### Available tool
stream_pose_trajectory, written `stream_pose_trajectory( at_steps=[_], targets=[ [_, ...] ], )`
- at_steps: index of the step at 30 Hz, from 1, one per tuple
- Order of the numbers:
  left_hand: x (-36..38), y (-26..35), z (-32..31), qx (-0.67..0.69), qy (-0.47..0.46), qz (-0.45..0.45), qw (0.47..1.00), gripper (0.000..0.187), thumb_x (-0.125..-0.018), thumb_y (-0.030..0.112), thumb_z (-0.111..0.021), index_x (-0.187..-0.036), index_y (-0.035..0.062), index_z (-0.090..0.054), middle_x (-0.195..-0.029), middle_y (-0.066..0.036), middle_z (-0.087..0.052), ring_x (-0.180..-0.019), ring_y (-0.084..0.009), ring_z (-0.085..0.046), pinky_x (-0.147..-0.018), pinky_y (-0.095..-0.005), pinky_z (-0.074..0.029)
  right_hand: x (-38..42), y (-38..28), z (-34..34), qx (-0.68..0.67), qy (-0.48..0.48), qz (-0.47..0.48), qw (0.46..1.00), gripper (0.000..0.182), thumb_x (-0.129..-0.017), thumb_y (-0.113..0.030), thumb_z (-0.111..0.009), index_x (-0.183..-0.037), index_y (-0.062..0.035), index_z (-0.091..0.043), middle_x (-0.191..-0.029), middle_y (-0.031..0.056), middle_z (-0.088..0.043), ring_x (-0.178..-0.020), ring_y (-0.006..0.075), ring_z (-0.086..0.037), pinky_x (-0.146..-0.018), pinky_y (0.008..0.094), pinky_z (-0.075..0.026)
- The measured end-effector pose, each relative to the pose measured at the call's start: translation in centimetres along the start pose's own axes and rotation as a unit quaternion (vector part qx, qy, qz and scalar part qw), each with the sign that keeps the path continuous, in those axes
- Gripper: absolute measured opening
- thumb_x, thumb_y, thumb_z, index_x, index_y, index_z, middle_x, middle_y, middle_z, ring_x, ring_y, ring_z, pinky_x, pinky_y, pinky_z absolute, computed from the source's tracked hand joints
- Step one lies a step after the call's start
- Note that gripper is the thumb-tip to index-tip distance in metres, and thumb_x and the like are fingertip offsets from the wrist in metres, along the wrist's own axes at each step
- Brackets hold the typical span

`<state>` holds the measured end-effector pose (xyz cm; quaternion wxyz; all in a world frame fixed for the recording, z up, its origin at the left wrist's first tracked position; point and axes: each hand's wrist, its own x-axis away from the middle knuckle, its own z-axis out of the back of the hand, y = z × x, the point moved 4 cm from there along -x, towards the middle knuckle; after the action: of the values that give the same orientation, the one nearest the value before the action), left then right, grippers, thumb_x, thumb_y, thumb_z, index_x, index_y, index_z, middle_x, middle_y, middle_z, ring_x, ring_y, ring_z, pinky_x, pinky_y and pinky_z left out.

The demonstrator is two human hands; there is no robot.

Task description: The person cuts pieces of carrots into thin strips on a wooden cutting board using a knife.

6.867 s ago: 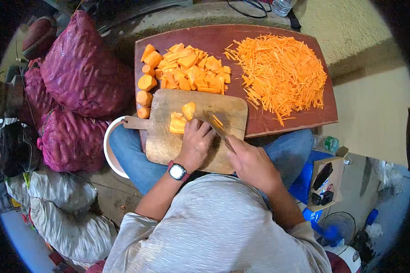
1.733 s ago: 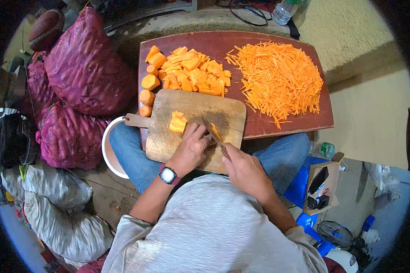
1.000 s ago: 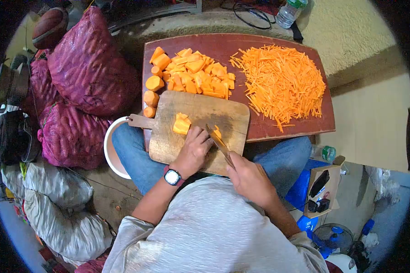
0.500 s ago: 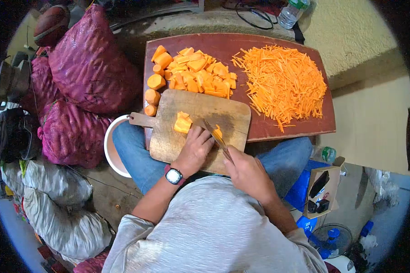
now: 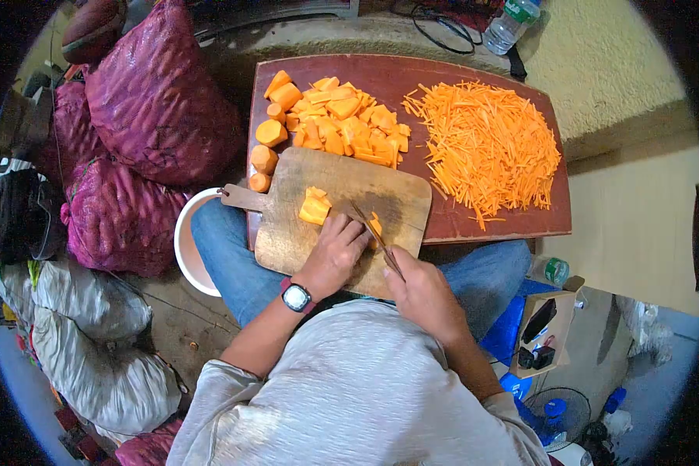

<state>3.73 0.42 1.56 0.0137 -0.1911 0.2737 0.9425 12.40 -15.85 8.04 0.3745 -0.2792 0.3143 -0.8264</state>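
On a wooden cutting board point(image 5: 287, 241) with a handle at its left, my left hand point(image 5: 334, 252) presses down with curled fingers on a carrot piece mostly hidden under them. My right hand point(image 5: 426, 293) grips a knife point(image 5: 378, 238), its blade slanting across the board right beside my left fingertips. Small carrot strips point(image 5: 376, 220) lie just right of the blade. A short stack of carrot slices point(image 5: 314, 206) sits on the board beyond my left hand.
The board rests over the edge of a red-brown table point(image 5: 474, 227). The table bears carrot slices point(image 5: 346, 116), whole chunks point(image 5: 271, 133) and a heap of shredded carrot point(image 5: 489, 147). A white basin point(image 5: 188, 256), purple mesh sacks point(image 5: 159, 101) and white sacks point(image 5: 101, 365) stand left.
The camera view has shifted slightly. The knife blade has moved a little, staying beside my left fingers; both hands keep their grips.
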Motion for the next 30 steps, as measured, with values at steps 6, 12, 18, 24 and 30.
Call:
stream_pose_trajectory(
  at_steps=[6,12,18,24,30],
  targets=[
    [0.3,-0.1,-0.1,-0.011,-0.007,0.008,1.0,0.035,-0.088,0.009,-0.066,-0.12,-0.0047,-0.074,-0.11,-0.016,-0.064,-0.112,-0.0359,-0.059,-0.101,-0.0474,-0.049,1.3,-0.1,0.3,-0.015,-0.006,0.015,1.0,0.025,-0.105,-0.012,-0.065,-0.125,0.0027,-0.062,-0.098,0.0314,-0.071,-0.094,0.0541,-0.07,-0.076,0.0586,-0.055],
    [0.2,0.0,0.1,0.003,0.007,0.016,1.0,0.034,-0.089,0.008,-0.066,-0.12,-0.0044,-0.072,-0.11,-0.016,-0.063,-0.111,-0.0361,-0.058,-0.1,-0.0475,-0.049,0.7,-0.3,0.5,-0.016,-0.026,-0.004,1.0,0.025,-0.105,-0.011,-0.065,-0.126,0.0023,-0.062,-0.099,0.0309,-0.071,-0.096,0.0533,-0.071,-0.078,0.0576,-0.056],
    [0.2,-0.1,0.1,0.01,0.02,0.007,1.0,0.036,-0.089,0.01,-0.069,-0.121,-0.0039,-0.072,-0.111,-0.015,-0.062,-0.111,-0.036,-0.058,-0.099,-0.0472,-0.049,0.0,-0.1,-0.4,-0.008,0.017,0.033,0.999,0.022,-0.105,-0.01,-0.064,-0.123,0.0027,-0.062,-0.096,0.0299,-0.07,-0.095,0.0535,-0.07,-0.077,0.0558,-0.055],
    [0.5,-0.1,0.1,-0.009,0.008,0.021,1.0,0.036,-0.088,0.012,-0.07,-0.12,-0.0042,-0.072,-0.109,-0.015,-0.062,-0.109,-0.0355,-0.058,-0.098,-0.0475,-0.048,0.8,0.3,-0.2,-0.001,-0.048,0.002,0.999,0.03,-0.106,-0.016,-0.063,-0.131,0.001,-0.059,-0.11,0.0317,-0.074,-0.1,0.0537,-0.072,-0.083,0.0618,-0.058],
    [0.3,0.1,0.5,-0.017,0.021,0.001,1.0,0.034,-0.088,0.01,-0.071,-0.119,-0.0037,-0.073,-0.107,-0.015,-0.062,-0.107,-0.0351,-0.057,-0.094,-0.0474,-0.048,-0.3,-1.0,0.0,0.004,-0.048,-0.012,0.999,0.031,-0.108,-0.017,-0.06,-0.132,0.0013,-0.058,-0.114,0.0329,-0.073,-0.101,0.0543,-0.071,-0.085,0.0628,-0.057]
  ],
)
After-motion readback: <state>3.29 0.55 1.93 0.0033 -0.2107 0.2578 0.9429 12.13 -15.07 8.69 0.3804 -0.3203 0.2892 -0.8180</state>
